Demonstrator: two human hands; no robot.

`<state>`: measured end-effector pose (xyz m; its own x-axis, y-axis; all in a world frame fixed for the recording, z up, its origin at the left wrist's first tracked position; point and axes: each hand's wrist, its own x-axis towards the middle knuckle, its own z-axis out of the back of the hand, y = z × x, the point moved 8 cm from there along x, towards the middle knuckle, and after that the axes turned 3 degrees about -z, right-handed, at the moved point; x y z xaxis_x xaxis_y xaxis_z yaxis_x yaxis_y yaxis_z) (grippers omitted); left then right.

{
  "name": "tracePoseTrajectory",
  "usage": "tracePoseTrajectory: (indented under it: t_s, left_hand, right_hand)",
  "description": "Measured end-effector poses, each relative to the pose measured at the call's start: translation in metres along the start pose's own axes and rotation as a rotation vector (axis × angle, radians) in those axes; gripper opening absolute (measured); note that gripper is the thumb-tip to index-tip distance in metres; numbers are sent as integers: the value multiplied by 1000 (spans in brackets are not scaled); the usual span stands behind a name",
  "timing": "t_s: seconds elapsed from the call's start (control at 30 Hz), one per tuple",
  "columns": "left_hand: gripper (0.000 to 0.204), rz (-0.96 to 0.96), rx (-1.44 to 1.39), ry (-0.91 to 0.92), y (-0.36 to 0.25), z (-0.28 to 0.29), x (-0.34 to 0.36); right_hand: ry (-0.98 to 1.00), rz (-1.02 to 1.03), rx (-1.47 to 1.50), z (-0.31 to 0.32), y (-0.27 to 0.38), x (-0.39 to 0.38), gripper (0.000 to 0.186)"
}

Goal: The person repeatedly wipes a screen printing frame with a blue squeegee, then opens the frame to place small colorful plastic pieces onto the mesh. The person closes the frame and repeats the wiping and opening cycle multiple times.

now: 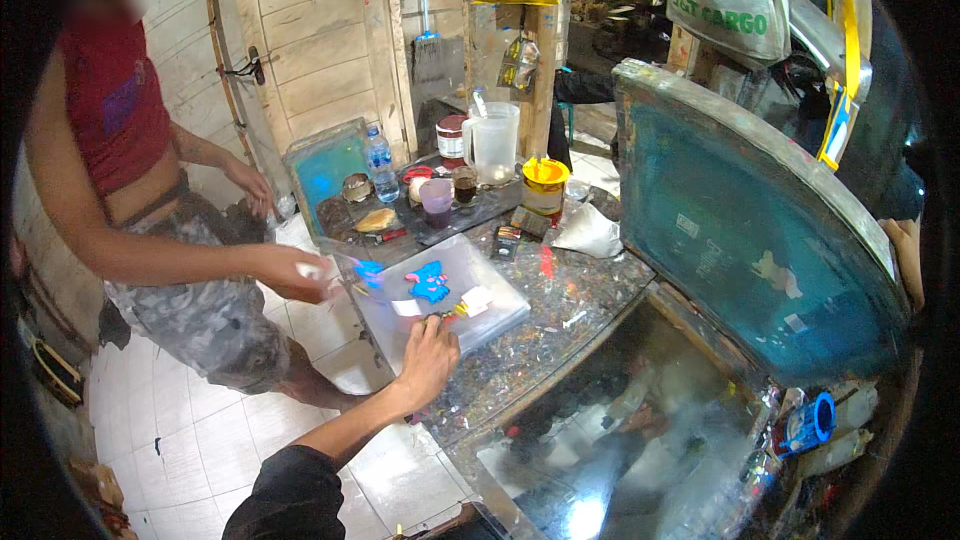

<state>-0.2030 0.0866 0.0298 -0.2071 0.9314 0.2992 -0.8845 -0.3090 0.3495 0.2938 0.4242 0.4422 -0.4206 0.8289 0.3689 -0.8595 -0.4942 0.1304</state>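
Note:
My left hand [428,350], below a black sleeve, has curled fingers on translucent sheets [497,307]; what exactly they grip is hidden. By the fingertips are a small yellow-and-red piece [460,310] and a white slip [477,298]; above them lies a blue-and-pink cutout [428,282]. A person in a red top [115,125] stands at the left, their hand [298,273] holding something pale near a small blue printed piece [368,270]. My right hand is not visible.
A speckled worktop [590,290] carries a water bottle [382,165], pitcher [492,145], yellow tub [543,190] and small containers. At the right stand a raised teal screen frame [750,240] and a glass panel [620,450] beneath it, with a blue tape roll [820,418] beside.

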Motion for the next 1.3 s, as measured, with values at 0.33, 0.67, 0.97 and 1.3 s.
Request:
tracePoseTrajectory:
  t_s: [0.33,0.67,0.97,1.3]
  left_hand:
    - [16,142,-610,102,118,48,73]
    - [62,-715,-600,429,-127,50,-33]
    - [77,-849,-685,231,-331,72,-80]
    - [76,-726,-613,444,-277,61,-66]
  right_hand:
    - [-105,48,-370,-18,-32,7,33]
    - [-94,152,-343,-12,-10,3,29]
    - [-8,-118,-72,-1,23,-25,57]
    - [142,-48,-108,-1,42,-31,54]
